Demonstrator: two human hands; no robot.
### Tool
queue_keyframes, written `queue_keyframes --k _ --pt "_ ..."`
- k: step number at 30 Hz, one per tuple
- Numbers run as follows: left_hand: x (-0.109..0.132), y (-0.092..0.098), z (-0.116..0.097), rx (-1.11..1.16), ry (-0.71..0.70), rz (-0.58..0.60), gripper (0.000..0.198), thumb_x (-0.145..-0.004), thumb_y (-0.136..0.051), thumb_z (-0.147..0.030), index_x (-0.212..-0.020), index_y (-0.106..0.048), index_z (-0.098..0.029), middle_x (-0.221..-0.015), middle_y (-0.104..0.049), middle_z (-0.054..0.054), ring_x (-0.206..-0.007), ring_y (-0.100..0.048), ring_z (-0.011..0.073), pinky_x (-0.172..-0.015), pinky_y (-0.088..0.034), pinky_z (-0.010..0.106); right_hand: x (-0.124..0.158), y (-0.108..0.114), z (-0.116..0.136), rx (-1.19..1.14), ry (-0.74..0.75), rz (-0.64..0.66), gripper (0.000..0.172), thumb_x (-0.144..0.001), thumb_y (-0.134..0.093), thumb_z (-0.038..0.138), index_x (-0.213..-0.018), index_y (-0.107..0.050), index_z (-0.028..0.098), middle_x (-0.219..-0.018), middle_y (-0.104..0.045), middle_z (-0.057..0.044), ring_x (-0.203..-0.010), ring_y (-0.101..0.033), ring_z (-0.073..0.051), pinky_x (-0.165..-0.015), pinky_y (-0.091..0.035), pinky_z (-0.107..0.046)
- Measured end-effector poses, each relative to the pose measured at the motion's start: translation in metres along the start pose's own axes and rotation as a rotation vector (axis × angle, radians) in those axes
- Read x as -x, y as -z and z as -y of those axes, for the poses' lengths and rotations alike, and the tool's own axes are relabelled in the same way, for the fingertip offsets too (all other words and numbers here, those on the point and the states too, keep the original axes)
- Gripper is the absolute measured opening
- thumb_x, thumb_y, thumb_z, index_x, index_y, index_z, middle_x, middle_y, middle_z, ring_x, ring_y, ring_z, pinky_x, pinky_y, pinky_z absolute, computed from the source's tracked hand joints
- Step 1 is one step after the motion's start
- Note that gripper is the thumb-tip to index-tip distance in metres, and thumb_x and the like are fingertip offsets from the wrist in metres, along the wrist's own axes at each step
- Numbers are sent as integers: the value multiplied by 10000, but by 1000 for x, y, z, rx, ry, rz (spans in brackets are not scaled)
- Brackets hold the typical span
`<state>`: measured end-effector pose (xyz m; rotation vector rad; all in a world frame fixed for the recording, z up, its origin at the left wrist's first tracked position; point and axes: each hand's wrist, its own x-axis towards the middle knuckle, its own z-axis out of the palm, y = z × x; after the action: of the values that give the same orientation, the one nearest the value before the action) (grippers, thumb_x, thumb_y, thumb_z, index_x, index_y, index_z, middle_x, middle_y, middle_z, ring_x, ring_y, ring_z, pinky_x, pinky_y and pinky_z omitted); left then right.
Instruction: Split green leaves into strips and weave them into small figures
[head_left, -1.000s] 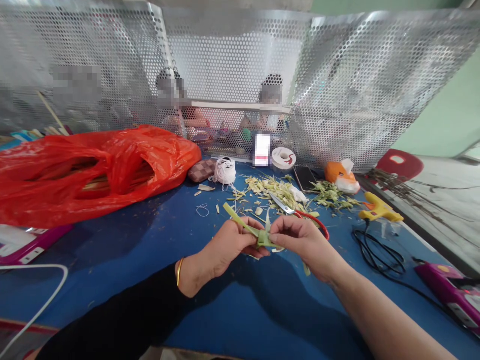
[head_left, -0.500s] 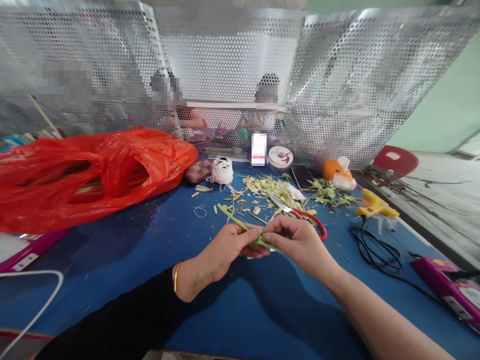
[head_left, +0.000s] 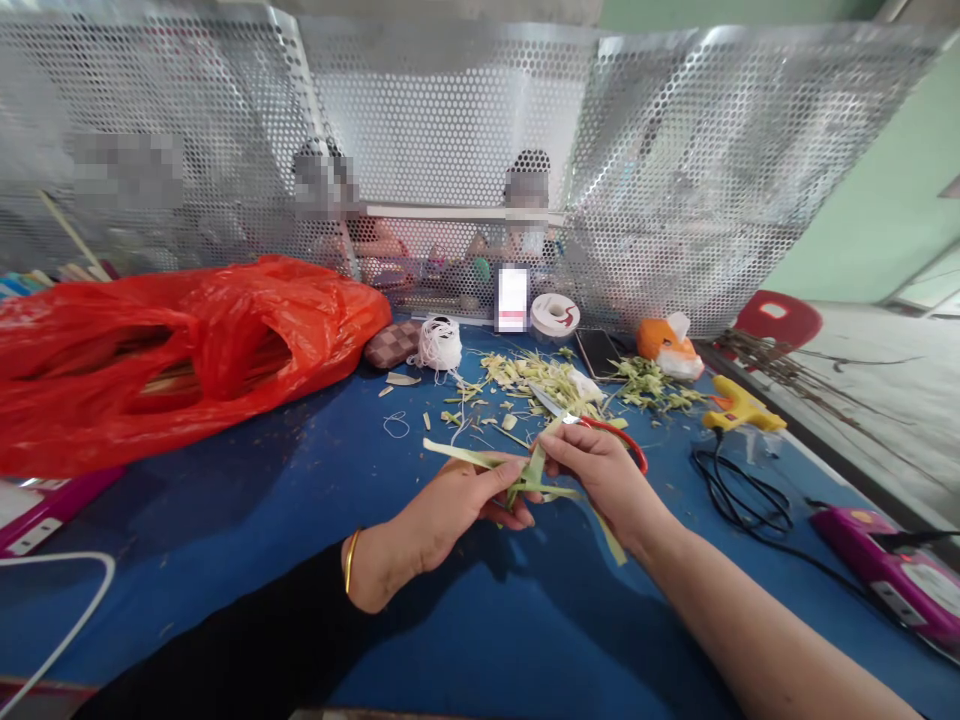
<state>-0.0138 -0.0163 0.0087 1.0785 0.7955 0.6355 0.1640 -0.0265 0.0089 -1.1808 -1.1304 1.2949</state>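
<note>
Between my hands is a small weave of pale green leaf strips (head_left: 534, 478), with loose strip ends sticking out to the left and lower right. My left hand (head_left: 469, 492) pinches the woven middle between thumb and fingers. With thumb and forefinger, my right hand (head_left: 592, 465) grips one strip of it, just right of the weave. Red-handled scissors (head_left: 634, 447) lie behind my right hand, their blades pointing to the far left among cut leaf scraps (head_left: 532, 378). A ball of white string (head_left: 438, 344) sits beyond my left hand.
A red plastic bag (head_left: 202, 350) fills the left side. At the right are a yellow glue gun (head_left: 742, 405), its black cable, and a purple power strip (head_left: 892, 570). A ribbon spool (head_left: 555, 316), phone (head_left: 598, 353) and orange tissue pack (head_left: 667, 345) stand before a perforated metal screen (head_left: 450, 120); people sit behind it.
My right hand has drawn slightly away from my left, pulling a strip up and right. The weave now shows more openly, with a strip end hanging below my right hand.
</note>
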Motion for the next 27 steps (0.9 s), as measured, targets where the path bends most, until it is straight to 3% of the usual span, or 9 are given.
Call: queue_keyframes --k 8,13,15,18,20,21,23,27 --pt "3 0 -2 -49 27 37 292 -841 -635 -387 -950 -730 -135 -715 -647 27 -589 -598 115 -638 -509 258 -4 0 -6 9 73 -225 381 -680 -744 503 -566 -578 180 -512 -506 26 -521 -440 -112 -550 -366 -268" --pt "0 4 1 72 42 57 300 -879 -599 -371 -992 -723 -123 -741 -642 32 -609 -612 116 -647 -531 260 -7 1 -9 69 67 -234 334 -738 -686 490 -640 -606 181 -575 -553 0 -568 -488 -139 -580 -410 -287" --pt "-2 6 -1 184 26 28 275 -890 -594 -339 -982 -718 -112 -767 -648 44 -640 -628 120 -638 -539 245 -3 2 -6 177 177 -316 263 -787 -645 446 -764 -630 185 -703 -612 -31 -654 -540 -168 -634 -438 -306" --pt "-4 6 -6 320 -15 -89 208 -903 -587 -264 -964 -708 -107 -800 -661 58 -699 -649 127 -593 -543 209 12 2 2 483 561 -492 138 -851 -594 355 -822 -615 222 -803 -624 -58 -743 -553 -202 -700 -442 -339" --pt "-4 6 -9 380 -38 -167 182 -911 -574 -234 -946 -701 -109 -820 -669 63 -725 -660 131 -549 -538 188 22 0 6 667 733 -359 185 -862 -586 327 -701 -600 236 -693 -600 -58 -672 -536 -204 -674 -424 -351" --pt "-5 5 -10 405 -50 -192 179 -916 -566 -229 -934 -699 -109 -831 -674 66 -735 -665 132 -535 -535 180 25 -3 5 742 733 -252 187 -861 -593 325 -700 -618 234 -677 -600 -59 -645 -532 -199 -652 -413 -348" --pt "-4 4 -10 447 -74 -216 181 -922 -558 -229 -921 -695 -111 -849 -685 71 -749 -674 134 -531 -537 172 26 -10 0 817 601 -71 171 -850 -624 353 -744 -662 224 -676 -594 -50 -600 -524 -179 -599 -394 -324" --pt "-2 0 -9 480 -48 -220 184 -929 -545 -228 -928 -689 -114 -854 -706 81 -734 -683 136 -514 -522 166 17 -29 -21 668 315 90 226 -826 -656 399 -711 -669 206 -751 -589 -36 -607 -520 -150 -542 -379 -270"
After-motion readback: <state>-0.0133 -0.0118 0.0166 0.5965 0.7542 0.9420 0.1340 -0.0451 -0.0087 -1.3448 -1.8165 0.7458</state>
